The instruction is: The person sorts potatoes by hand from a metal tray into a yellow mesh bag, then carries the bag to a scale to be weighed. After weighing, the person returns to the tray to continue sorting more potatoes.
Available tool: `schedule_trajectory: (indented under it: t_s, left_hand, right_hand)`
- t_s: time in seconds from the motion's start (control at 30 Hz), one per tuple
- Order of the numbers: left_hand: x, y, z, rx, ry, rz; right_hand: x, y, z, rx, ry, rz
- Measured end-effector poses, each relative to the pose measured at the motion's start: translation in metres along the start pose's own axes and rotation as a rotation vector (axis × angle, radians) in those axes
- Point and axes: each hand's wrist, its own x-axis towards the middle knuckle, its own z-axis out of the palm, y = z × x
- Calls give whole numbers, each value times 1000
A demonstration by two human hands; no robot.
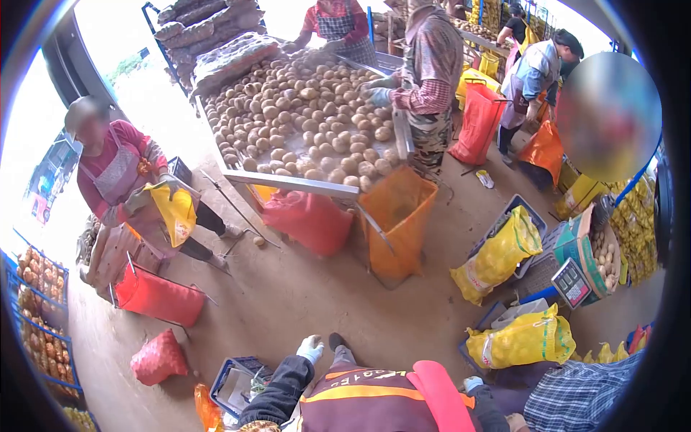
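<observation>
My left hand (311,348), in a pale work glove, reaches forward beside my shoe. Its fingers look loosely extended, and I see nothing in them. Close to that arm stands a dark blue crate (229,385) with some pale items in it. To the right of my dark apron (381,410), my right hand (473,384) shows only as a bit of glove; its fingers are too hidden to read. Just beyond it, a full yellow mesh bag (522,338) lies on its side near a scale. A pinkish-red cloth strip (440,396) hangs over my apron.
A sorting table (288,178) heaped with potatoes stands ahead, people around it. Below its edge hang an orange bag (399,223) and a red bag (309,219). Another yellow bag (500,255), a digital scale (571,283) and a red sack (158,358) are on the floor.
</observation>
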Motion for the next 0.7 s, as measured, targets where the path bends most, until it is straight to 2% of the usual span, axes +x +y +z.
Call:
schedule_trajectory:
  t_s: [0.07,0.1,0.13,0.17,0.23,0.3,0.37,0.4,0.43,0.5,0.6,0.7]
  left_hand:
    - [11,-15,-46,-111,28,-82]
    - [14,-20,-72,-271,47,-198]
    - [21,-42,-91,-301,100,-268]
    - [20,-56,-111,-380,159,-348]
    - [20,-101,-142,-500,227,-490]
    - [13,-166,-162,-496,191,-584]
    - [12,-184,-180,-466,179,-652]
    - [8,-185,-183,-487,209,-700]
    - [13,-187,-183,-552,242,-696]
    - [17,-206,-167,-662,267,-703]
    - [26,-195,-150,-805,163,-734]
    - [39,-170,-146,-837,149,-697]
  right_hand:
    - [13,-66,-6,-270,-75,-123]
    - [49,-96,10,-82,8,141]
    - [37,-172,-4,6,46,181]
    - [44,-237,-7,-159,124,52]
    - [28,-366,-19,-4,258,-132]
    - [35,-459,-13,126,276,-317]
    - [-1,-559,-23,66,227,-411]
    - [18,-579,-15,12,303,-574]
    - [2,-615,-26,-73,371,-678]
    - [-8,-664,-42,-172,440,-712]
    - [23,-706,-59,-162,644,-822]
    - [42,-757,-86,-152,801,-878]
